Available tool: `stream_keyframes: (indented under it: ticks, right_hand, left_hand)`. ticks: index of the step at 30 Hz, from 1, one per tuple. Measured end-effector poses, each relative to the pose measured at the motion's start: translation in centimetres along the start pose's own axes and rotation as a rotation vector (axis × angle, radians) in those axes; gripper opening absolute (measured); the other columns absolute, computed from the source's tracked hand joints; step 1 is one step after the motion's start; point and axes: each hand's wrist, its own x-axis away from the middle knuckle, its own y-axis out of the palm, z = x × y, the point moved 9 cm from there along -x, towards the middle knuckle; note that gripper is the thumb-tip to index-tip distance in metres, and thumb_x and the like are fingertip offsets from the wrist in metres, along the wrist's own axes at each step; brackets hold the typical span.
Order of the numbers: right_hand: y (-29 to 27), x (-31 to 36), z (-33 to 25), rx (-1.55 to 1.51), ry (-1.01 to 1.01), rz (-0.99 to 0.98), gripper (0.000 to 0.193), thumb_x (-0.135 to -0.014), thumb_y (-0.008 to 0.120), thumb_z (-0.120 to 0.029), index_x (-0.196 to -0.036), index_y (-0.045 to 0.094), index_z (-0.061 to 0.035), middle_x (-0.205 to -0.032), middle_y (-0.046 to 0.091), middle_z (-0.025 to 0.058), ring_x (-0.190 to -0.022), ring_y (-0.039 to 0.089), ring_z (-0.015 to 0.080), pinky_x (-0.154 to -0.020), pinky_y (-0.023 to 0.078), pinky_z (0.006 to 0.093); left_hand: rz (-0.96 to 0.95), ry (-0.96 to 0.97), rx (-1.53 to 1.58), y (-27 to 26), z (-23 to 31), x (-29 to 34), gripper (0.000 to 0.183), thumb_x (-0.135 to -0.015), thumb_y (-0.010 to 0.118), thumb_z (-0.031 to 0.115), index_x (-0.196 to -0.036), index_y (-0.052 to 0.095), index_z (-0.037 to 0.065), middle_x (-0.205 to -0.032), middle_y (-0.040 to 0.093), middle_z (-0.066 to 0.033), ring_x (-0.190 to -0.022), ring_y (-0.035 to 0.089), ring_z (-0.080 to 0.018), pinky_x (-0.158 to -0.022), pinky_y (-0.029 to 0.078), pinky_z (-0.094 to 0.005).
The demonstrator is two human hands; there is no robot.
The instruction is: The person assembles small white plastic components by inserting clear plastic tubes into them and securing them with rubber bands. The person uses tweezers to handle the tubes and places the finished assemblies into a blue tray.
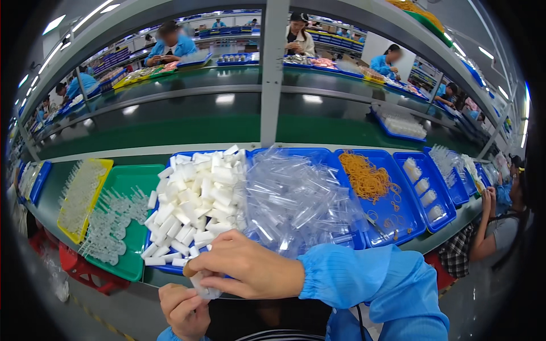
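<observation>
My left hand [185,311] and my right hand [247,266] meet at the near edge of the bench. Between them they pinch a small whitish piece with a clear plastic part [206,288]; its exact kind is partly hidden by my fingers. A tan band or cover [192,269] shows at a fingertip of my right hand. Just beyond my hands lies a heap of white cylindrical pieces [196,190] in a blue tray. To its right, clear plastic sleeves [296,196] fill another blue tray.
Orange rubber bands [364,177] and a thin metal tool [376,226] lie in a blue tray [406,219]. Bundled white pieces [422,184] sit further right. At left are a green tray [133,261] of clear stemmed parts and a yellow tray [71,234]. A metal post [272,74] rises behind. Several people work nearby.
</observation>
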Motion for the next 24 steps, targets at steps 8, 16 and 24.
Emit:
stream_keyframes:
  ticks: [8, 16, 24]
  right_hand:
    - [-1.2, 0.2, -2.3, 0.183, -0.008, 0.02, 0.026, -0.087, 0.068, -0.01, -0.113, 0.064, -0.0074, -0.094, 0.065, 0.0064, -0.089, 0.061, 0.0222, -0.086, 0.044, 0.0377]
    - [-1.2, 0.8, -3.9, 0.312, -0.066, 0.009, 0.034, -0.075, 0.077, -0.001, -0.104, 0.062, -0.0094, -0.097, 0.07, 0.0044, -0.089, 0.065, 0.0239, -0.093, 0.041, 0.0466]
    - [-2.1, 1.5, -3.3, 0.288, 0.102, 0.014, 0.029, -0.074, 0.08, -0.003, -0.098, 0.064, -0.0072, -0.104, 0.066, 0.0105, -0.096, 0.061, 0.0286, -0.092, 0.044, 0.0419]
  left_hand:
    - [-0.063, -0.312, 0.351, 0.1, -1.2, -2.2, 0.053, -0.081, 0.08, 0.008, -0.128, 0.054, 0.005, -0.125, 0.057, -0.016, -0.112, 0.061, -0.0274, -0.093, 0.051, -0.0389]
    - [-0.013, -0.68, 1.056, 2.5, -1.9, -0.4, 0.045, -0.09, 0.068, -0.002, -0.13, 0.049, 0.003, -0.139, 0.046, -0.0156, -0.126, 0.052, -0.0229, -0.097, 0.051, -0.0373]
    - [0.016, -0.486, 0.673, 1.4, -1.1, -1.2, 0.043, -0.083, 0.077, 0.0, -0.123, 0.059, 0.002, -0.13, 0.055, -0.0168, -0.114, 0.061, -0.0229, -0.089, 0.056, -0.0319]
